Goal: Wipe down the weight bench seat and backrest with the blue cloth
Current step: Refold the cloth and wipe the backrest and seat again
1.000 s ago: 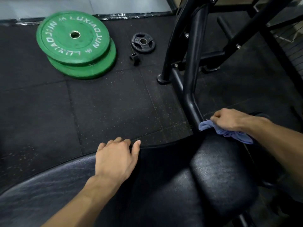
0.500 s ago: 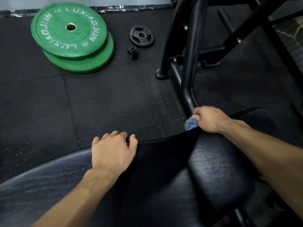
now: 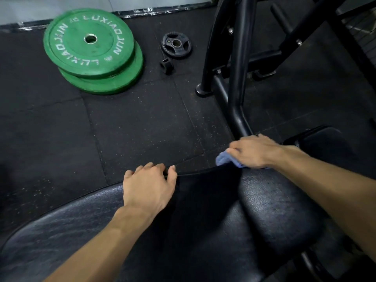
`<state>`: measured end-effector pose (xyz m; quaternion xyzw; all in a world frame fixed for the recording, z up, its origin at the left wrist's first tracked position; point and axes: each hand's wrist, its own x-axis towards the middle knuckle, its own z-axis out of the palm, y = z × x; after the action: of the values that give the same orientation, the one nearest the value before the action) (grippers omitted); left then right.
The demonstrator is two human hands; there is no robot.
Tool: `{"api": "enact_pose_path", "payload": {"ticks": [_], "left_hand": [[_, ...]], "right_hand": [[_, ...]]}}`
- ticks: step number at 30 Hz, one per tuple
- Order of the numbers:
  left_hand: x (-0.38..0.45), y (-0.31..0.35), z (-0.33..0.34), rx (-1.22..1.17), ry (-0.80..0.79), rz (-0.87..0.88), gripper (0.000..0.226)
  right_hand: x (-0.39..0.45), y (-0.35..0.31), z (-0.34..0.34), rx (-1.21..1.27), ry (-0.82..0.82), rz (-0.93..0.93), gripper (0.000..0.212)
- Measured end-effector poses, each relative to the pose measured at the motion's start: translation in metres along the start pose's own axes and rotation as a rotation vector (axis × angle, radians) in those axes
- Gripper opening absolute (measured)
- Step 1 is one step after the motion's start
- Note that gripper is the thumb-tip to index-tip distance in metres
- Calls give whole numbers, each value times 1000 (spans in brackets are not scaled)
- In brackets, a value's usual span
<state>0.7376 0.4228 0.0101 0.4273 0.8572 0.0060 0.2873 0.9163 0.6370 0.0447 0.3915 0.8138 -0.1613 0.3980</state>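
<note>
Rubber floor (image 3: 142,123): green plates (image 3: 91,49), black frame (image 3: 237,78) beyond bench (image 3: 274,210).

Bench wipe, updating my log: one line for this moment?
right hand: presses cloth on pad edge | left hand: rests on pad edge
</note>
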Motion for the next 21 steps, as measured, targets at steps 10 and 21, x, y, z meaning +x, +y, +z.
{"api": "enact_pose_path", "payload": {"ticks": [10, 21], "left_hand": [[-3, -5, -5, 45, -51, 75, 56], [-18, -66, -47, -12, -63, 160, 36]], "right_hand": [[-6, -77, 6, 126, -28, -46, 36], [-9, -177, 7, 361, 32, -169, 29]]}}
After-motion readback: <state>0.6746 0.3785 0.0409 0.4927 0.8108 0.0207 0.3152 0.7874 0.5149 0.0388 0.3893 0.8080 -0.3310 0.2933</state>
